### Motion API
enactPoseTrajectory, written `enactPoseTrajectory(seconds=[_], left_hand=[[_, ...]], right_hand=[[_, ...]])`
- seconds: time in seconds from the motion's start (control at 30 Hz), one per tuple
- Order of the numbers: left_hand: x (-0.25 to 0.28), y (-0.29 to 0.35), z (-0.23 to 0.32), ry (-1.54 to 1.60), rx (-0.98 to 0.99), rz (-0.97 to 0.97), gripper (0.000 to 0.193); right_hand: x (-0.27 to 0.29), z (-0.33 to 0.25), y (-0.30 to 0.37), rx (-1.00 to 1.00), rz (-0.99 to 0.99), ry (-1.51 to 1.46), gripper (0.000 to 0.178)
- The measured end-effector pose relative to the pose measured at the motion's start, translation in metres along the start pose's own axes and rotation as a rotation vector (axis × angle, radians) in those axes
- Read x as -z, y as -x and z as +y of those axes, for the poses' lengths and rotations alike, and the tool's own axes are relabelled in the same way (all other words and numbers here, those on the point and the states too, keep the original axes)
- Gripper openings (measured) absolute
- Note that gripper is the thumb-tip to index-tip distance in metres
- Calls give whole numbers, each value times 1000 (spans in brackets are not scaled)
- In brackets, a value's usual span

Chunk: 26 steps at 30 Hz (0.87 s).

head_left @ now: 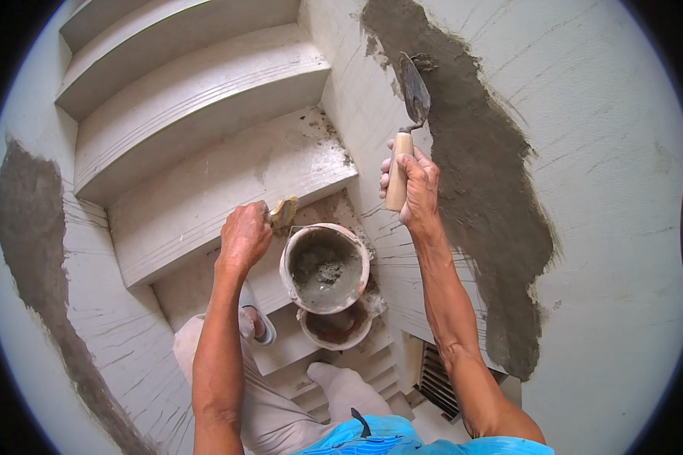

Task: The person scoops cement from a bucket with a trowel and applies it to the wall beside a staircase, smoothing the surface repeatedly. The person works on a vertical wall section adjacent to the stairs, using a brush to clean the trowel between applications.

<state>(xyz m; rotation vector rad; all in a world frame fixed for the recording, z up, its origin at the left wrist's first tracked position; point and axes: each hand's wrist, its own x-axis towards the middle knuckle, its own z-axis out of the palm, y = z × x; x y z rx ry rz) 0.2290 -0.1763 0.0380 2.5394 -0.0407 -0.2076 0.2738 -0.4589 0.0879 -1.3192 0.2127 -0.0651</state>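
My right hand [417,182] is wrapped round the wooden handle of a pointed trowel [415,87]. The blade lies at the left edge of a dark grey mortar patch [486,152] on the right wall, a small lump of mortar beside its tip. My left hand [247,233] is closed round a brush [284,213] with pale yellow bristles, its handle mostly hidden in the fist. Just right of and below the brush stands a bucket [287,273] with wet grey mortar inside. A second bucket [366,331], partly covered by the first, shows a reddish-brown inside.
Curved concrete stairs [205,167] rise at the upper left, and more steps drop below my feet. Another mortar patch [30,220] covers part of the left wall. A dark slatted grille [438,379] sits low at the right, near my right forearm.
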Motion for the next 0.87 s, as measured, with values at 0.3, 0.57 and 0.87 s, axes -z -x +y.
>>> enactPoseTrajectory(seconds=[0.3, 0.57, 0.87], left_hand=[[3, -6, 4, -5, 6, 2, 16], [2, -8, 8, -9, -11, 4, 18], [1, -7, 4, -22, 24, -41, 17]], right_hand=[[2, 0, -15, 49, 4, -76, 34], [2, -15, 13, 152, 11, -120, 34], [6, 0, -3, 15, -50, 37, 44]])
